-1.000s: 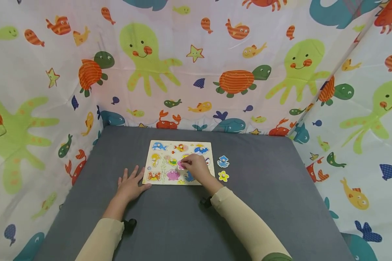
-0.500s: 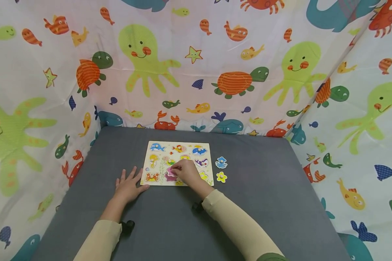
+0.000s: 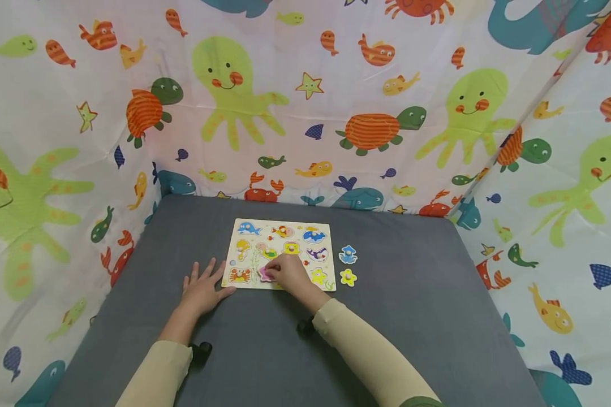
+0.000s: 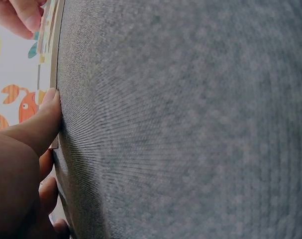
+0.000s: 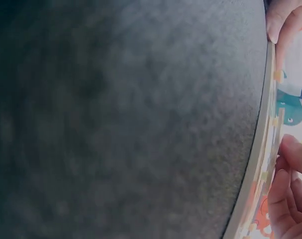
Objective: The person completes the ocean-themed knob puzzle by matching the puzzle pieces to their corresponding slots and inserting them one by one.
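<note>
A wooden sea-animal puzzle board (image 3: 280, 226) lies on the grey table (image 3: 387, 316). My right hand (image 3: 281, 271) pinches a pink piece (image 3: 265, 275) low over the board's front row, next to the orange crab (image 3: 240, 275). My left hand (image 3: 203, 285) lies flat on the table, its thumb (image 4: 45, 117) against the board's front left corner (image 4: 54, 74). The right wrist view shows the board's edge (image 5: 262, 149) side-on with my curled right fingers (image 5: 290, 189) above it.
Two loose pieces, one blue (image 3: 348, 255) and one yellow (image 3: 348, 277), lie on the table just right of the board. Sea-creature printed cloth walls (image 3: 305, 113) enclose the table at the back and on both sides.
My right hand has carried the pink piece from the board's middle towards its front left and lowered it. The left hand has stayed put.
</note>
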Tool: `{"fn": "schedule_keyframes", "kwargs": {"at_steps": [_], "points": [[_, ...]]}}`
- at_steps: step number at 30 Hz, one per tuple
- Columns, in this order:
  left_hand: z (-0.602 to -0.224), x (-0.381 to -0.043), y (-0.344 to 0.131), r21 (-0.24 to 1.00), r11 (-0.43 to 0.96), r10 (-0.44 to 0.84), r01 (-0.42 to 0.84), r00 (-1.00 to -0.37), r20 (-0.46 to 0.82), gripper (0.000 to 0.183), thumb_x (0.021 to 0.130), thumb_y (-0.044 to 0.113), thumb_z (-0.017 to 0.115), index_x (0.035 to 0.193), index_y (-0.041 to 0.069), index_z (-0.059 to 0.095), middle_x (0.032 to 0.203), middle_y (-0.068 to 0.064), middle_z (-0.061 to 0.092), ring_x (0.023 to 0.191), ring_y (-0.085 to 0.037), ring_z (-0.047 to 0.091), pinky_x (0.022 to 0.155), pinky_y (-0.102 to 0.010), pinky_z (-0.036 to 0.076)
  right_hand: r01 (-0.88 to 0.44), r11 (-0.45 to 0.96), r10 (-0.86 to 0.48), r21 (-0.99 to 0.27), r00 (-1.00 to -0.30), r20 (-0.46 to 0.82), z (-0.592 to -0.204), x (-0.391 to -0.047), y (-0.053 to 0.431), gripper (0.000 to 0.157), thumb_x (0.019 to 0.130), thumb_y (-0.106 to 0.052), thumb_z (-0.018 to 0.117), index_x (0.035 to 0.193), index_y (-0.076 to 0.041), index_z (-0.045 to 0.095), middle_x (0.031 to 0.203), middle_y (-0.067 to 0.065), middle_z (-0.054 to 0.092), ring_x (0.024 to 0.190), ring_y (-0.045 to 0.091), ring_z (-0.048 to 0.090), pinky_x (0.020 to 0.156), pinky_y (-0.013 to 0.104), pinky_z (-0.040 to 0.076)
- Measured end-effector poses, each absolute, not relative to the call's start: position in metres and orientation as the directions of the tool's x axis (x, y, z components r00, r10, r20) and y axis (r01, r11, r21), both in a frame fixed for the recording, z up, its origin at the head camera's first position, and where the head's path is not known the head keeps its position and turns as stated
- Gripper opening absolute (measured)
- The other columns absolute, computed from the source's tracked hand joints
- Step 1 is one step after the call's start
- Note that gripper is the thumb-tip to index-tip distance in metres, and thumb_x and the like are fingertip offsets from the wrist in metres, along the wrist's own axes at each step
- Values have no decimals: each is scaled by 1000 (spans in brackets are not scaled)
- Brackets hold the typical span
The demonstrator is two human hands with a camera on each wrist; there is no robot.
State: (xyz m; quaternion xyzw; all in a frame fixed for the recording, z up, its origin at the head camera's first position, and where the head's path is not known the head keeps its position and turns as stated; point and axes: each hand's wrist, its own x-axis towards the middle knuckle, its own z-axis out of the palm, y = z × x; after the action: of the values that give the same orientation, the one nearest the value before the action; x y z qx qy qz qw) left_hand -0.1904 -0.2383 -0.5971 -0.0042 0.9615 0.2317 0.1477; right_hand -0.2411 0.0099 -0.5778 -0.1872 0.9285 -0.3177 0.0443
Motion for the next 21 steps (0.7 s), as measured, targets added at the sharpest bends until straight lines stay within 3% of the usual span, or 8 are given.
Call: {"fn": "schedule_keyframes", "kwargs": {"at_steps": [9,21], "points": [[-596,-192,-239,449,890,68,-73,-954,-290,90,95,53,65,162,14,20,170,-17,7,152,-52,-13,117,-74,-3,-298,746,-363,-596,-932,11,-581,-243,11,12,93,-21,75,101,-15,83,98,-3,77,86,6,64,77,22,54],[-592,-190,-237,451,889,71,-72,-954,-293,88,96,50,65,162,14,20,170,-17,7,152,-52,-12,117,-74,-3,-273,739,-374,-616,-927,-38,-581,-244,7,10,92,-20,76,99,-14,81,91,-5,74,75,7,57,67,18,48]]}}
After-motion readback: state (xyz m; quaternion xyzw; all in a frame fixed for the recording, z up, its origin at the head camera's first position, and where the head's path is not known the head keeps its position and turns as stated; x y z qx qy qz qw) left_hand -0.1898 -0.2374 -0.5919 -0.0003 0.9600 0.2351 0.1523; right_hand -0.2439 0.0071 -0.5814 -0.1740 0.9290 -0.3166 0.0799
